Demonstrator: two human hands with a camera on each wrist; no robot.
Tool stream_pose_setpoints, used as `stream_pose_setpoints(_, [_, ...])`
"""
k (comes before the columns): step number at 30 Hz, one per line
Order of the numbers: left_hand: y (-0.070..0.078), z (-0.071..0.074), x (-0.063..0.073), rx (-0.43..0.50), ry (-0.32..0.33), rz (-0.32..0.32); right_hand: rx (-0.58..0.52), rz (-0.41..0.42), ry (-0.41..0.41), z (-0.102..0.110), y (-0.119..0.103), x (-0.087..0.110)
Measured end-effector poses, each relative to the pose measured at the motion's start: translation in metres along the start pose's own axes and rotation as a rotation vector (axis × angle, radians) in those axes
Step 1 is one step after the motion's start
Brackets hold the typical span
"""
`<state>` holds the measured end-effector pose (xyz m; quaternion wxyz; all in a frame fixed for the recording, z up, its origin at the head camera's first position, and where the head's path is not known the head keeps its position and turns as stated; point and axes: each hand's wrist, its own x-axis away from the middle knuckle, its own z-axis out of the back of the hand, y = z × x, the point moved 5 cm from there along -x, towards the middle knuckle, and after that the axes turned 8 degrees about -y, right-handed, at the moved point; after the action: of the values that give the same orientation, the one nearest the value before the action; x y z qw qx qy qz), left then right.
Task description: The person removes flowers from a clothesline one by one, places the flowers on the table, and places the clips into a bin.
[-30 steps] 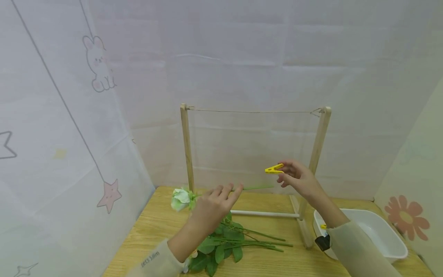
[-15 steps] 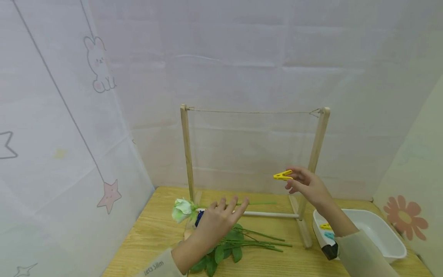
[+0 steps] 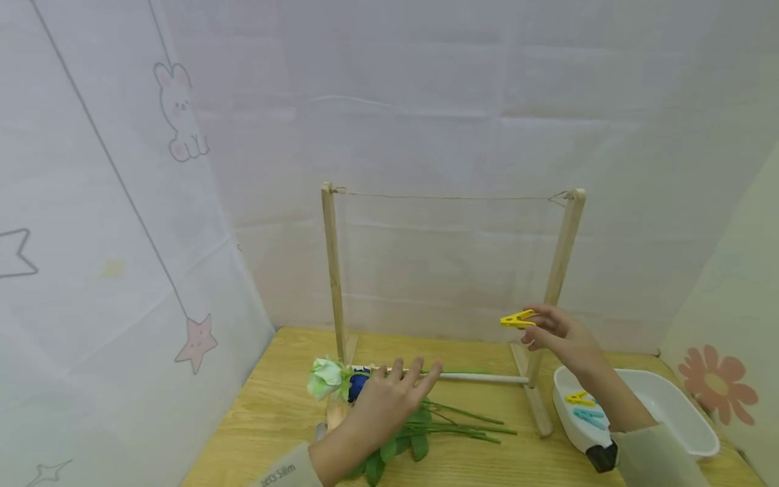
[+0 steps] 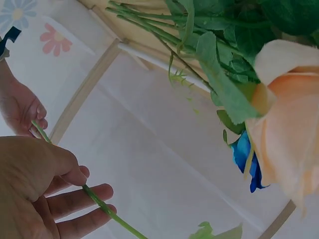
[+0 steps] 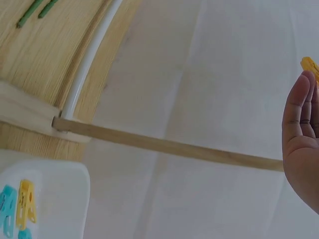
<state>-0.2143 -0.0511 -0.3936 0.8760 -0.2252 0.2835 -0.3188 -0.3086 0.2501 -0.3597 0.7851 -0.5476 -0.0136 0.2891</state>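
Note:
My left hand (image 3: pixel 386 406) pinches the green stem (image 4: pixel 119 219) of a pale green-white rose between thumb and fingers. The bloom (image 3: pixel 324 377) sticks out to the left of that hand. Under it on the table lie several stems with leaves (image 3: pixel 420 443), partly covered by the hand. A blue rose (image 3: pixel 358 387) shows beside the white one, and a peach rose (image 4: pixel 289 129) is large in the left wrist view. To the right, my right hand (image 3: pixel 569 341) pinches a yellow clothespin (image 3: pixel 516 320) by its handle end, in the air. The right wrist view shows that clothespin (image 5: pixel 310 65) only partly.
A wooden frame (image 3: pixel 333 270) stands behind the flowers, with a string (image 3: pixel 450 197) tied between its post tops and a white bar (image 3: pixel 487 378) low down. At right, a white basin (image 3: pixel 709 433) contains yellow (image 3: pixel 579 398) and light blue clothespins (image 3: pixel 589 417).
My left hand has lowered the white rose toward the table. The right hand has moved right and down with the clothespin, and the clothespins in the basin have come into fuller view.

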Motion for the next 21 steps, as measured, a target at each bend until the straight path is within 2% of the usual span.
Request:
stream_pose_setpoints(5, [0.006,-0.006,0.000,0.004,-0.039,-0.005,0.022,0.006,0.002,0.007,0.002,0.007])
stream_pose_setpoints(11, [0.016,-0.011,-0.001,-0.022,-0.021,-0.024,0.026,-0.006,0.008,0.013,0.008,0.018])
stream_pose_setpoints(21, [0.029,-0.020,0.000,-0.025,-0.063,-0.043,-0.043,-0.027,-0.001,0.033,0.024,0.039])
